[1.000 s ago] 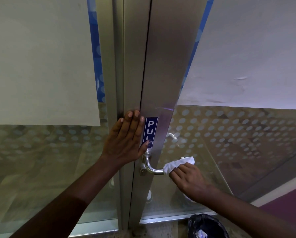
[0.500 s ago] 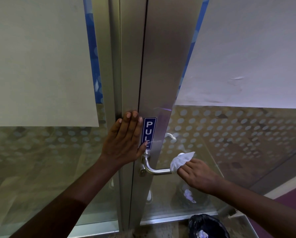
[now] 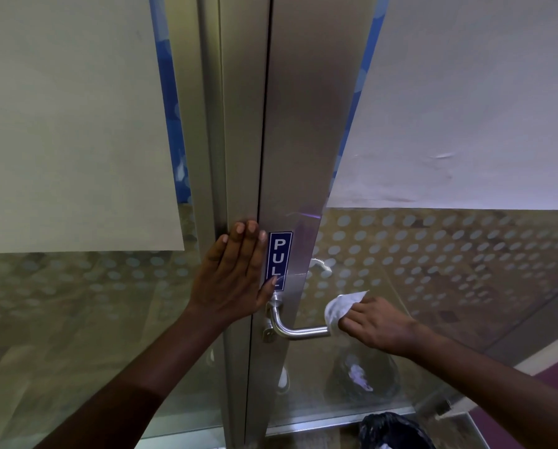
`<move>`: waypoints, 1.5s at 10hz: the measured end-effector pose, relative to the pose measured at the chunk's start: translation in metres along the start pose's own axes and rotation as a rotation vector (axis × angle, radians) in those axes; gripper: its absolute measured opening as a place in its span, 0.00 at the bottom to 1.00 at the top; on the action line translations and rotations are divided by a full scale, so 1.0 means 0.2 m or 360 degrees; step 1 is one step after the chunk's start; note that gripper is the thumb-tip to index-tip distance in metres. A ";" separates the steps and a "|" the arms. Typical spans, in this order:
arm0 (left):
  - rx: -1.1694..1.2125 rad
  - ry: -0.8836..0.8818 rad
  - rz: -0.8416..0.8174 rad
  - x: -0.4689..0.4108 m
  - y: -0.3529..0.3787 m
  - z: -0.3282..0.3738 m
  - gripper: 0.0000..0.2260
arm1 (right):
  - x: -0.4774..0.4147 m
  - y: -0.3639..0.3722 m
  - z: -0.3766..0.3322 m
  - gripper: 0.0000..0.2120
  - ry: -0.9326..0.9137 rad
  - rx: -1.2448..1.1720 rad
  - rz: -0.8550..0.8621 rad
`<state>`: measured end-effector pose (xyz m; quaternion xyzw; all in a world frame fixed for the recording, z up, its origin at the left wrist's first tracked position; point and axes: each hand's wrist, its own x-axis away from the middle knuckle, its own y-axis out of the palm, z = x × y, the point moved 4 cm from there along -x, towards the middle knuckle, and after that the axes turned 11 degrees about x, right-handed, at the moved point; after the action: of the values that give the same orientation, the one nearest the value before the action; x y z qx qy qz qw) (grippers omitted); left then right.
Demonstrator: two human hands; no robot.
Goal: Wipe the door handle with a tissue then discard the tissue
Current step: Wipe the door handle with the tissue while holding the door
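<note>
Right now the left hand [image 3: 235, 273] lies flat against the metal door stile [image 3: 300, 140], fingers straight and held together, pointing up, gripping nothing. Its fingertips sit just left of the blue "PULL" sticker [image 3: 279, 260], and the thumb crosses the sticker's lower edge. The left forearm runs down toward the bottom-left corner of the view.

Below the sticker, the metal lever door handle [image 3: 298, 330] comes out of its mount, bends, and runs horizontally to the right. At its free end the right hand [image 3: 376, 325] is closed around a crumpled white tissue [image 3: 340, 307], pressing it onto the tip of the lever. The tissue covers the handle's end, and a loose fold sticks up above the knuckles. The bare part of the handle between the mount and the tissue shows clearly.

On either side of the stile are glass panels [image 3: 449, 270] printed with rows of pale dots. Large sheets of white paper [image 3: 465, 92] cover the upper glass on the right, and another sheet [image 3: 70, 124] covers the upper left. A second handle [image 3: 319, 264] on the far side of the door shows faintly through the glass.

At the bottom edge, right of the door frame, a bin lined with a black bag [image 3: 394, 431] stands on the floor, with something white inside. A dim reflection of it shows in the glass above.
</note>
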<state>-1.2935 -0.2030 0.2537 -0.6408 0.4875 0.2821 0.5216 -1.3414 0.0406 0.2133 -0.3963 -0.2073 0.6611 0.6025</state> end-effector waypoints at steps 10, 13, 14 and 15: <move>-0.0043 -0.0021 -0.0035 0.01 0.01 0.00 0.36 | 0.10 0.29 -0.40 0.10 0.2820 -0.3167 0.0635; -0.0049 -0.0017 -0.0026 0.01 0.01 0.00 0.37 | -0.11 0.21 -0.54 0.14 0.2626 -0.3683 0.0493; -0.0041 -0.0017 -0.0021 0.01 0.01 0.01 0.37 | -0.16 0.22 -0.58 0.07 0.2582 -0.3548 0.0359; -0.0031 -0.0010 -0.0011 0.01 0.01 0.01 0.37 | -0.19 0.24 -0.60 0.11 0.2714 -0.3567 0.0337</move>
<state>-1.2947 -0.2019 0.2509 -0.6467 0.4809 0.2869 0.5178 -1.2801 -0.0299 0.1153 -0.9442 -0.1623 -0.2495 -0.1407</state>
